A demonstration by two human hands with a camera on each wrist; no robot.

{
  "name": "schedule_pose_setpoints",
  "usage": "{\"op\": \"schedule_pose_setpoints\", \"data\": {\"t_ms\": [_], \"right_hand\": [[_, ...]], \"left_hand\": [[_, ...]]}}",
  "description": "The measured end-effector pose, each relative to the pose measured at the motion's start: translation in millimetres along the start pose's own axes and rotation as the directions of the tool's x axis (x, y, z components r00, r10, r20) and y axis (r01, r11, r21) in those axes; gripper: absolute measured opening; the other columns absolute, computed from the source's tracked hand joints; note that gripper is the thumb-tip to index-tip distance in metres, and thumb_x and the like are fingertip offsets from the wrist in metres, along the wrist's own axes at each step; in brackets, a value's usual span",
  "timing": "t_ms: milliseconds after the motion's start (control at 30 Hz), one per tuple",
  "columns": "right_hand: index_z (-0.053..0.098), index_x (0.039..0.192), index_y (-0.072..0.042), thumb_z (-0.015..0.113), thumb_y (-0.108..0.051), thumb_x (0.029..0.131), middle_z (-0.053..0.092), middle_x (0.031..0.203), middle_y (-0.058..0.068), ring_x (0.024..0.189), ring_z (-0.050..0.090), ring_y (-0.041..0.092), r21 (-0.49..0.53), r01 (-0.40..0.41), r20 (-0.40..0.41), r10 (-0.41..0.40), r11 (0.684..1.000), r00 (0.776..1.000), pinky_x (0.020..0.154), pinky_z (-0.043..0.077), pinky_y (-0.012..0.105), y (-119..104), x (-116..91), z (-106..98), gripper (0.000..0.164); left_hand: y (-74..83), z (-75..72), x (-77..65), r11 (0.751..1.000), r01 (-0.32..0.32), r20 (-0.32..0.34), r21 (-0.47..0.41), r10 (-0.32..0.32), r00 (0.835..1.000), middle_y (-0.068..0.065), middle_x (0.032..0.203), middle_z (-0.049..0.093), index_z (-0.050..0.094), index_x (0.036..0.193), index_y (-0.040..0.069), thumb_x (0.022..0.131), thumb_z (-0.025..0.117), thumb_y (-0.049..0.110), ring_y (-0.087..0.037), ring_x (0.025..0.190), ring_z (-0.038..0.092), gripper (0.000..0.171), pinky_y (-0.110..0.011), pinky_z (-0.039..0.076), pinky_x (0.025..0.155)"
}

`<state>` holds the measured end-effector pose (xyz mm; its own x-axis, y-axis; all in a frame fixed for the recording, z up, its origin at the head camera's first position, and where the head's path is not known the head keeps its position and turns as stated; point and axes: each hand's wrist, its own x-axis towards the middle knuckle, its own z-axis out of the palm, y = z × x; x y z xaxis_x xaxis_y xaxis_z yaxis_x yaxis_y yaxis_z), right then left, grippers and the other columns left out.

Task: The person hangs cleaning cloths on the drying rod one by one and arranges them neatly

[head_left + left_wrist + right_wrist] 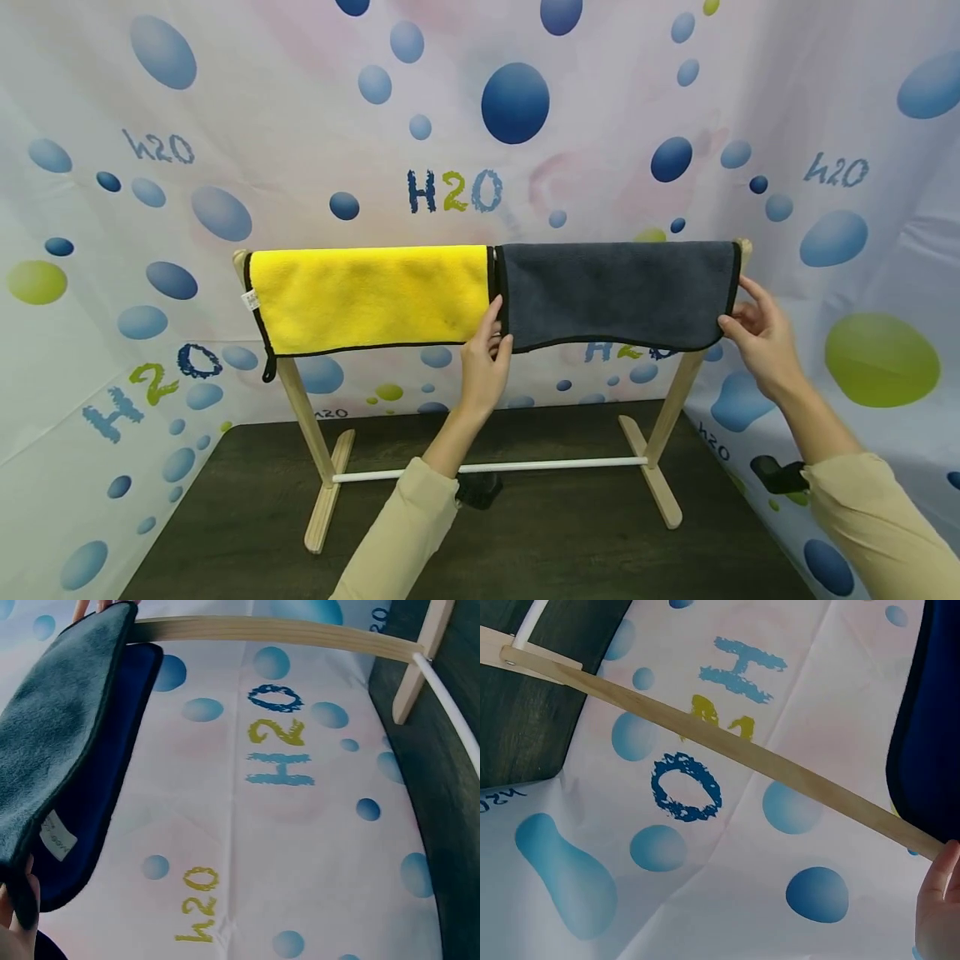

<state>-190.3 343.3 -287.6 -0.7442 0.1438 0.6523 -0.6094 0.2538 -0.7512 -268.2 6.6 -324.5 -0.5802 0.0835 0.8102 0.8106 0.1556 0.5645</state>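
Observation:
A dark grey cloth point(615, 292) with black edging hangs folded over the top of a wooden rack, on its right half. My left hand point(483, 362) pinches its left edge near the lower corner. At the opposite edge, my right hand point(765, 342) holds the lower right corner between thumb and fingers. Beside the left hand hangs a yellow cloth point(367, 300) with black edging, a small white tag and a loop at its left side. In the left wrist view the grey cloth point(60, 727) shows a darker back layer bearing a white label point(57, 835).
The wooden rack point(678, 400) stands on a dark tabletop point(555, 542), with a white lower bar point(525, 465) between its feet. Behind and at both sides hangs a white curtain point(285, 100) printed with blue and green drops. Dark wrist devices show at both sleeves.

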Motion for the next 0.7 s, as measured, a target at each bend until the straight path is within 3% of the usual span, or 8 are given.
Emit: {"op": "schedule_pose_setpoints", "data": {"t_ms": [167, 400, 533, 633, 700], "right_hand": [[0.027, 0.143, -0.006, 0.046, 0.012, 0.088, 0.064, 0.089, -0.011, 0.079, 0.058, 0.000, -0.008, 0.008, -0.005, -0.008, 1.000, 1.000, 0.069, 0.046, 0.007, 7, -11, 1, 0.061], [0.040, 0.137, -0.007, 0.045, 0.013, 0.088, 0.064, 0.088, -0.011, 0.078, 0.058, 0.000, 0.021, 0.035, -0.048, -0.034, 0.999, 0.998, 0.071, 0.045, 0.007, 16, -28, 3, 0.054], [0.050, 0.129, -0.006, 0.046, 0.013, 0.087, 0.065, 0.086, -0.008, 0.075, 0.060, 0.001, 0.066, 0.056, -0.082, -0.051, 0.996, 0.995, 0.070, 0.046, 0.008, 20, -40, 3, 0.046], [0.049, 0.130, -0.004, 0.046, 0.012, 0.088, 0.066, 0.087, -0.009, 0.076, 0.061, 0.000, 0.027, 0.062, -0.069, -0.060, 0.998, 0.996, 0.070, 0.046, 0.008, 24, -51, 2, 0.045], [0.047, 0.132, -0.006, 0.045, 0.010, 0.089, 0.066, 0.088, -0.011, 0.077, 0.060, -0.001, -0.014, 0.043, -0.041, -0.043, 0.999, 0.998, 0.070, 0.046, 0.008, 26, -59, 1, 0.045]], "left_hand": [[-5.6, -1.2, -12.2, 1.000, 0.005, 0.023, -0.017, -0.005, 1.000, -0.022, 0.101, 0.062, 0.044, 0.133, -0.001, 0.087, 0.053, -0.007, -0.030, 0.091, 0.062, 0.047, -0.031, 0.053, 0.077], [-10.7, -9.6, -27.3, 0.998, 0.037, 0.057, -0.059, -0.034, 0.998, -0.022, 0.092, 0.066, 0.058, 0.112, -0.010, 0.086, 0.054, -0.009, -0.030, 0.073, 0.066, 0.027, -0.033, 0.054, 0.060], [4.8, -23.6, -34.7, 0.993, 0.088, 0.102, -0.072, -0.080, 0.992, -0.025, 0.088, 0.066, 0.059, 0.107, -0.013, 0.085, 0.053, -0.011, -0.034, 0.072, 0.065, 0.023, -0.036, 0.055, 0.062], [15.8, -36.4, -41.3, 0.992, 0.114, 0.141, -0.049, -0.106, 0.984, -0.026, 0.089, 0.065, 0.059, 0.109, -0.013, 0.085, 0.053, -0.011, -0.034, 0.075, 0.065, 0.024, -0.033, 0.055, 0.064], [14.3, -43.9, -47.9, 0.993, 0.116, 0.159, -0.028, -0.110, 0.981, -0.026, 0.091, 0.065, 0.059, 0.110, -0.012, 0.084, 0.055, -0.011, -0.034, 0.077, 0.065, 0.026, -0.033, 0.055, 0.065]]}}
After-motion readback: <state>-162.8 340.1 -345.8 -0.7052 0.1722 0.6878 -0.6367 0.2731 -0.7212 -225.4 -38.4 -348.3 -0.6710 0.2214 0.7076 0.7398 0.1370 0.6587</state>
